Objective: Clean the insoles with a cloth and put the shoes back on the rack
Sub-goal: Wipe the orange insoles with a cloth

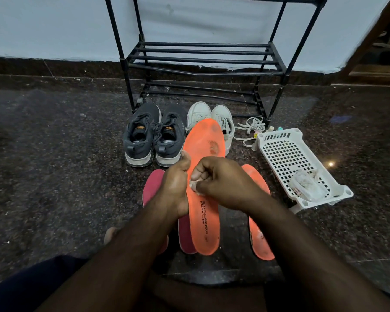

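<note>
The person is showing two bare arms that are coming in from the bottom of the picture. No sleeves are covering them as far as the picture goes. The left hand (175, 188) and the right hand (225, 183) are wearing no gloves, and no rings or watch are showing. The short nails are looking plain. Dark blue cloth (27, 287) is covering the leg at the bottom left corner. Bare toes (110, 235) are peeking out beside the left arm.
</note>
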Demonstrator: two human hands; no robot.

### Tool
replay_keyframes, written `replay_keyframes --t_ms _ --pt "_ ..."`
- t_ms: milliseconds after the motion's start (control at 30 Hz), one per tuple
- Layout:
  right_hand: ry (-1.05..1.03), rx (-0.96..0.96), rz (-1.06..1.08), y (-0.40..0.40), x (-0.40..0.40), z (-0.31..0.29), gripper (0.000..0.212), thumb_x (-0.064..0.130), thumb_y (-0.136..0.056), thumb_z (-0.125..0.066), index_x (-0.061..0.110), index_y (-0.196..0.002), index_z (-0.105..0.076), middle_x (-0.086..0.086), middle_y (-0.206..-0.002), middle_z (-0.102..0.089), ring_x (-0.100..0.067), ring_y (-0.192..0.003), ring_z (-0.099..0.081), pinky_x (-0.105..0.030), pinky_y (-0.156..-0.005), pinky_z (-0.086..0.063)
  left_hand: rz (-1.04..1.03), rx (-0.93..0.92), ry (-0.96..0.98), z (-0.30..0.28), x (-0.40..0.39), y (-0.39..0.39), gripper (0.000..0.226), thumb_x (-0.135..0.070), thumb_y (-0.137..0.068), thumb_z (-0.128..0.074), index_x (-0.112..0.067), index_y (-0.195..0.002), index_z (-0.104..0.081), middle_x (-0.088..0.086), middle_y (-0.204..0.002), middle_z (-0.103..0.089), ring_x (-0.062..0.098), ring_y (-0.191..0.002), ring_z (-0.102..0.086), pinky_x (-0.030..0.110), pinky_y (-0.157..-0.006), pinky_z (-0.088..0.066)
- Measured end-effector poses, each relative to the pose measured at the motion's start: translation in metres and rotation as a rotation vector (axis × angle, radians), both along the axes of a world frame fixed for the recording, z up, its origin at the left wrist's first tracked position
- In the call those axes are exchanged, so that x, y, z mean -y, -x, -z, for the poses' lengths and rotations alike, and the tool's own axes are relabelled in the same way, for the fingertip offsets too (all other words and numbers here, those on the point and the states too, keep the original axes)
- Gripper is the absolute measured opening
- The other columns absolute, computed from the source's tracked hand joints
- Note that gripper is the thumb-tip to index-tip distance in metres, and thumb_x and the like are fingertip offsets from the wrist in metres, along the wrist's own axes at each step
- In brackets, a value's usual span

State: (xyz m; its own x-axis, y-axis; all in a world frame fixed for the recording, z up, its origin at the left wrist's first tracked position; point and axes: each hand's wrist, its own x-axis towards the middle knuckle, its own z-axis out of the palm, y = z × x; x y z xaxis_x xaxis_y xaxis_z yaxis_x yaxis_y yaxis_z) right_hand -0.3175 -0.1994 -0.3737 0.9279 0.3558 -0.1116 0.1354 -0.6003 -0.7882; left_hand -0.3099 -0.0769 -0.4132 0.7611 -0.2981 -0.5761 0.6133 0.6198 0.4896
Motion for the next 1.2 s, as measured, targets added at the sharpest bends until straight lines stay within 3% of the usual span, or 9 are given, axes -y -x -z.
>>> replay_keyframes --t_ms 233,300,467,567,633,767,1000,1100,1200 --pt "-0.669 -0.163 0.257 -0.01 0.029 -0.029 0.029 -0.016 -0.084 -0.06 0.011 -0.093 -0.059 -0.009 -0.086 -0.057 -0.017 -0.064 -0.064 -0.038 -0.06 -0.059 -0.037 0.11 0.03 -0.003 -0.004 0.01 0.068 -0.057 -0.104 -0.027 -0.004 -0.133 -0.058 0.02 -0.126 -0.068 0.035 -0.11 -0.067 0.053 -0.101 -0.048" --pt "-0.625 -0.065 0.305 -0.015 0.037 -0.029 0.029 -0.013 -0.079 -0.069 0.011 -0.096 -0.064 -0.007 -0.09 -0.065 -0.018 -0.068 -0.065 -0.034 -0.064 -0.057 -0.043 0.12 0.05 -0.005 0.0 0.004 0.065 -0.057 -0.104 -0.031 -0.007 -0.135 -0.059 0.019 -0.131 -0.066 0.035 -0.115 -0.064 0.058 -0.099 -0.049" --pt "-0.547 0.103 0.411 -0.023 0.043 -0.019 0.012 0.004 -0.079 -0.078 0.011 -0.088 -0.076 -0.009 -0.09 -0.076 -0.03 -0.087 -0.073 -0.044 -0.085 -0.059 -0.075 0.141 0.012 0.124 -0.02 -0.092 0.059 -0.042 -0.087 -0.076 -0.012 -0.135 -0.061 0.02 -0.124 -0.068 0.041 -0.107 -0.068 0.069 -0.087 -0.052" --pt "-0.388 0.176 0.373 -0.025 0.039 -0.01 0.02 0.002 -0.083 -0.068 0.017 -0.089 -0.078 0.001 -0.098 -0.074 -0.014 -0.095 -0.07 -0.041 -0.092 -0.056 -0.045 0.136 -0.068 0.008 -0.004 -0.02 0.058 -0.048 -0.104 -0.048 -0.003 -0.139 -0.055 0.02 -0.125 -0.068 0.038 -0.114 -0.065 0.062 -0.094 -0.05" --pt "-0.18 0.286 0.307 -0.022 0.033 -0.001 0.022 0.005 -0.082 -0.065 0.02 -0.093 -0.077 0.007 -0.101 -0.071 -0.008 -0.097 -0.067 -0.036 -0.093 -0.054 -0.023 0.145 -0.009 -0.001 0.0 0.005 0.064 -0.053 -0.105 -0.031 -0.003 -0.134 -0.057 0.02 -0.126 -0.068 0.035 -0.112 -0.066 0.054 -0.099 -0.05" --pt "0.054 0.467 0.226 -0.017 0.022 0.009 0.015 0.012 -0.08 -0.076 0.017 -0.095 -0.076 0.005 -0.097 -0.07 -0.008 -0.094 -0.063 -0.018 -0.089 -0.044 -0.025 0.175 0.029 -0.007 0.004 0.007 0.061 -0.051 -0.106 -0.028 -0.003 -0.12 -0.064 0.018 -0.105 -0.074 0.029 -0.089 -0.074 0.042 -0.08 -0.061" --pt "0.064 0.575 0.339 -0.018 0.02 0.016 0.013 0.004 -0.079 -0.072 0.015 -0.087 -0.07 0.008 -0.088 -0.061 -0.017 -0.088 -0.06 -0.019 -0.081 -0.041 0.016 0.128 0.027 -0.015 0.003 0.024 0.062 -0.051 -0.105 -0.028 -0.003 -0.121 -0.064 0.018 -0.11 -0.073 0.03 -0.092 -0.074 0.043 -0.082 -0.06" --pt "-0.091 0.415 0.445 -0.021 0.024 0.013 0.008 0.011 -0.085 -0.069 0.019 -0.086 -0.069 0.016 -0.084 -0.062 -0.017 -0.076 -0.065 -0.036 -0.073 -0.055 -0.027 0.206 0.039 -0.003 -0.003 -0.001 0.06 -0.054 -0.103 -0.039 -0.005 -0.125 -0.066 0.021 -0.118 -0.07 0.039 -0.101 -0.069 0.054 -0.091 -0.056" --pt "-0.174 0.371 0.486 -0.025 0.031 0.01 0.008 0.016 -0.086 -0.07 0.024 -0.089 -0.067 0.012 -0.091 -0.066 -0.011 -0.083 -0.065 -0.04 -0.078 -0.055 -0.023 0.191 0.008 0.114 -0.016 -0.097 0.059 -0.05 -0.083 -0.077 -0.014 -0.129 -0.066 0.032 -0.134 -0.057 0.044 -0.115 -0.064 0.06 -0.088 -0.055"
